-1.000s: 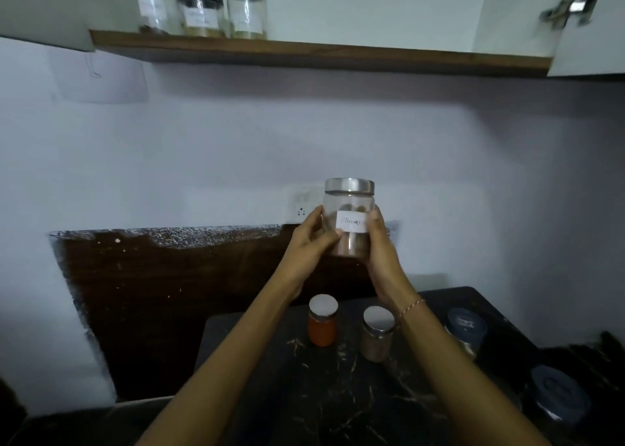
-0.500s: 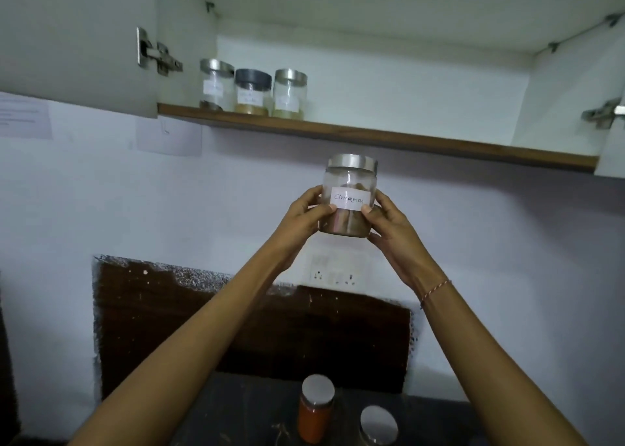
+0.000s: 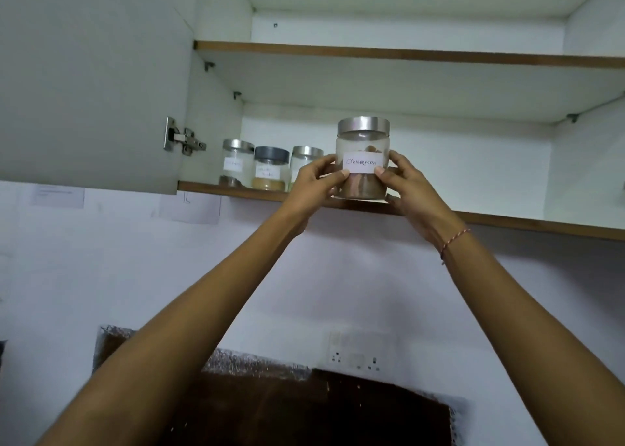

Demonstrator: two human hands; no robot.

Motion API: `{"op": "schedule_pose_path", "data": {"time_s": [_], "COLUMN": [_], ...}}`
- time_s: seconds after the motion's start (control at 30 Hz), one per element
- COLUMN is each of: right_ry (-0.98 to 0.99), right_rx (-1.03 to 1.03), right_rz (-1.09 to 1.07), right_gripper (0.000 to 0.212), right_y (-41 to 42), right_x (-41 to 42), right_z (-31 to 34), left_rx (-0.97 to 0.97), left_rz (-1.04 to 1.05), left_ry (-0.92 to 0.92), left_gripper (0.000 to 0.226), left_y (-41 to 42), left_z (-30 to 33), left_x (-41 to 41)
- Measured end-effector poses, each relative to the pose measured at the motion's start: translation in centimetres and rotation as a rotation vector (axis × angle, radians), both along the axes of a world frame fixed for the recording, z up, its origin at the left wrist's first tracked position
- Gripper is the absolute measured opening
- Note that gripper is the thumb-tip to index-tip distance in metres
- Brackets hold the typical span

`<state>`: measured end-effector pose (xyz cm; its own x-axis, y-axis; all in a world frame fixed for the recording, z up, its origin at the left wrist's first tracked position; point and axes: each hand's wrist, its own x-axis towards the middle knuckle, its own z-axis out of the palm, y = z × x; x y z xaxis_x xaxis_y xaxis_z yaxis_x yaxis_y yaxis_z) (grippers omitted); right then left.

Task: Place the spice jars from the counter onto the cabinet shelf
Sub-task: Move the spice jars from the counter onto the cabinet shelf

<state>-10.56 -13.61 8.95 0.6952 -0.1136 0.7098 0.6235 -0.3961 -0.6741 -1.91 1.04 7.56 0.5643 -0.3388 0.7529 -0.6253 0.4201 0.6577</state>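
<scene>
Since the earlier frame the jar (image 3: 363, 161) has risen from below the shelf edge to shelf height; the counter jars have dropped out of the frame.

Jar: clear glass, metal lid, white label, brown pieces inside. Sits at centre frame, upright, its base level with the front edge of the lower shelf (image 3: 507, 221). Cannot tell whether the base touches the shelf or hangs just above it.

Left hand (image 3: 313, 183): fingers curled round the jar's left side, thumb tip pressed at the left end of the label.
Right hand (image 3: 411, 188): fingers curled round the right side, thumb tip at the right end of the label. A thin red thread (image 3: 455, 242) circles the right wrist.

On the same shelf, left of the held jar: three jars in a row. Silver-lid jar (image 3: 236, 163) leftmost, grey-lid jar (image 3: 270, 168) beside it, a third silver-lid jar (image 3: 306, 156) partly hidden behind the left hand. All labelled; writing too small to read.

Upper shelf (image 3: 406, 53) across the top of the frame. Cabinet door (image 3: 91, 80) stands open at upper left, hinge (image 3: 182, 139) on its inner edge. Wall socket (image 3: 355, 357) at lower centre-right.
</scene>
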Motion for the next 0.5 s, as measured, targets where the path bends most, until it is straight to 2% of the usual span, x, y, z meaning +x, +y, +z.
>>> {"op": "schedule_pose_path", "data": {"time_s": [0.13,0.33,0.5], "right_ry": [0.043,0.172,0.265], "right_rx": [0.009,0.034,0.059], "right_rz": [-0.074,-0.164,-0.209], "right_gripper": [0.039,0.041,0.042], "right_y": [-0.8,-2.2,-3.0], "right_x": [4.3,9.9,12.9], "right_z": [1.9,3.2,4.9], "left_rx": [0.087,0.263,0.4], "left_rz": [0.063,0.206,0.275], "left_ry": [-0.015,0.039,0.034], "left_gripper": [0.025,0.048,0.049], "left_y": [-1.3,-3.0,-3.9], "left_z": [2.3,4.2,5.9], "left_x": [4.3,9.9,11.9]}}
